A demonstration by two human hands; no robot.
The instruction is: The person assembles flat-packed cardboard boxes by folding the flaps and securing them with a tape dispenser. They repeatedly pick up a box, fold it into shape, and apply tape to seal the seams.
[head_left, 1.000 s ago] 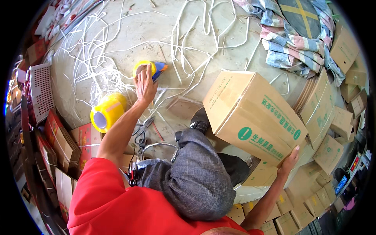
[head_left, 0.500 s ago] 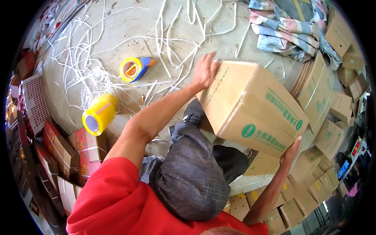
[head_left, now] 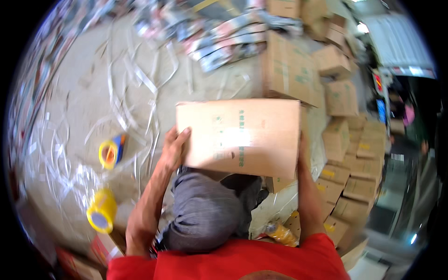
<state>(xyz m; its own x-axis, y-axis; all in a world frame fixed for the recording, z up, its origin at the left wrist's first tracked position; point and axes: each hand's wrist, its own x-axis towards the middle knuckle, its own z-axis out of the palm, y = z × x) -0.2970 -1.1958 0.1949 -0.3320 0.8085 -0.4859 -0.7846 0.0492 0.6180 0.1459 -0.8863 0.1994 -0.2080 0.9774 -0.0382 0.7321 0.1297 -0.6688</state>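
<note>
A brown cardboard box (head_left: 266,135) with green print is held up over my knees, one broad plain side facing up. My left hand (head_left: 175,148) grips its left edge, the thumb on the near face and the other fingers along the side. At the right edge, my right hand (head_left: 303,148) presses against the box's side; most of its fingers are hidden there. On the floor to the left lie a tape dispenser (head_left: 104,155) with a blue body and a stack of yellow tape rolls (head_left: 103,204).
White strapping strips (head_left: 140,77) are strewn over the floor. Striped woven sheeting (head_left: 233,35) lies crumpled at the far side. A bundle of flat cartons (head_left: 291,70) leans beyond the box, and many closed cartons (head_left: 352,205) are stacked to the right.
The box has been turned and brought level in front of me, a different side now facing up. My left hand has moved down to its left edge. The view has swung right.
</note>
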